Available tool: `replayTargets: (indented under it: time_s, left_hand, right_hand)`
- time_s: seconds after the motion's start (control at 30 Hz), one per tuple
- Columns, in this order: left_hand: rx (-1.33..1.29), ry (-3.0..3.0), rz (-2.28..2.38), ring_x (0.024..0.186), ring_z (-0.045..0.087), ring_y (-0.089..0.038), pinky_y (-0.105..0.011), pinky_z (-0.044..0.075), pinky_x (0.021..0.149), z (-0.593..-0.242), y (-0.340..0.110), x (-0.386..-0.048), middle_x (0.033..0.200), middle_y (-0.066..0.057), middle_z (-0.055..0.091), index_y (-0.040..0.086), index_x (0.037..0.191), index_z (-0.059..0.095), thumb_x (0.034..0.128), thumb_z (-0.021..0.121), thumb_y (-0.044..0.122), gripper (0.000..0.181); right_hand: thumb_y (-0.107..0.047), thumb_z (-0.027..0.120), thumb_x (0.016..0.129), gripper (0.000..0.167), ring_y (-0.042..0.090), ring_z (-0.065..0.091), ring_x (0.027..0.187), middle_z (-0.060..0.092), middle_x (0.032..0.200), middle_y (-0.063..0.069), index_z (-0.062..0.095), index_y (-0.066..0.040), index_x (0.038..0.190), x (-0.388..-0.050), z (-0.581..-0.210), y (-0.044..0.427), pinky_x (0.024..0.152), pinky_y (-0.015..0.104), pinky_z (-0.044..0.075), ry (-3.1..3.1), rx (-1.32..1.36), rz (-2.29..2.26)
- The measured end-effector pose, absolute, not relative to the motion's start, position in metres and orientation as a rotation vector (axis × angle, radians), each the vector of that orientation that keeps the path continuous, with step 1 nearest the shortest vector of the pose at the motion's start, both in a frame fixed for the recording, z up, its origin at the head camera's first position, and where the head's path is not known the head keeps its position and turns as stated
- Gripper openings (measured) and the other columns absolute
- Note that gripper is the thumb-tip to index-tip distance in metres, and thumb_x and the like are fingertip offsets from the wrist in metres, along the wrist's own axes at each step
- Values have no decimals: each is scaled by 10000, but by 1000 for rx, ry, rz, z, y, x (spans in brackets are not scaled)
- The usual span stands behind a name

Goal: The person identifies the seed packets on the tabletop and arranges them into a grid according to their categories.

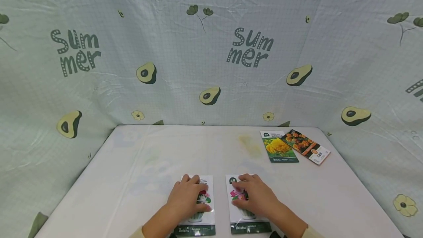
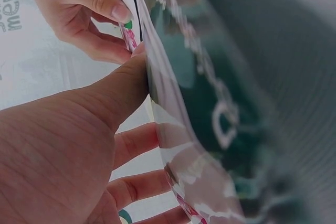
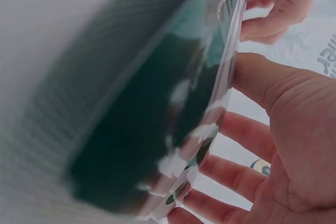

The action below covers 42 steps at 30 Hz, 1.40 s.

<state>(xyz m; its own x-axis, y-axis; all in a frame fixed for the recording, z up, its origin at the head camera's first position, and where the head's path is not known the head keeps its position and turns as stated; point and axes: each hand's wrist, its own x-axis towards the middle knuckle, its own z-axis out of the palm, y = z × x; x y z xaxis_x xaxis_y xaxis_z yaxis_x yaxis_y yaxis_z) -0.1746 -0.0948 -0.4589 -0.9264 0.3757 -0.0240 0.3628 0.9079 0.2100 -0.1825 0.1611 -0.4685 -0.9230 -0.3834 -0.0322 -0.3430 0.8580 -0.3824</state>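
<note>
Rested left hand (image 1: 185,198) on left packet (image 1: 205,219), right hand (image 1: 257,195) on right packet (image 1: 238,217), with fingers loosely spread, toward near edge of table (image 1: 148,190)! Spotted yellow packet (image 1: 278,148), orange packet (image 1: 305,146) overlapping by far-right corner.

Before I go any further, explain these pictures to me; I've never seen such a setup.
There is no machine, just a person's bare left hand and right hand. The wide picture comes from a camera worn on the head, looking forward and down; the two close ones come from cameras on each wrist. On the white table, the left hand touches the left flower packet and the right hand the right flower packet; neither looks firmly gripped. Farther back, to the right, an orange-flower packet partly overlaps a yellow-flower packet.
</note>
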Motion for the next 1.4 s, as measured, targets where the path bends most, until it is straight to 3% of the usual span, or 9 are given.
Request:
replayTargets:
  time_s: [1.4]
  left_hand:
    - [579,3006,306,1004,504,-244,-468,531,831,-457,-94,-175,1149,-22,647,257,1195,757,705,851,613,612]
  right_hand:
    - [-538,830,797,529,267,561,1200,642,1321,41,760,-255,1239,-182,-467,156,1019,528,521,2956,-536,-534]
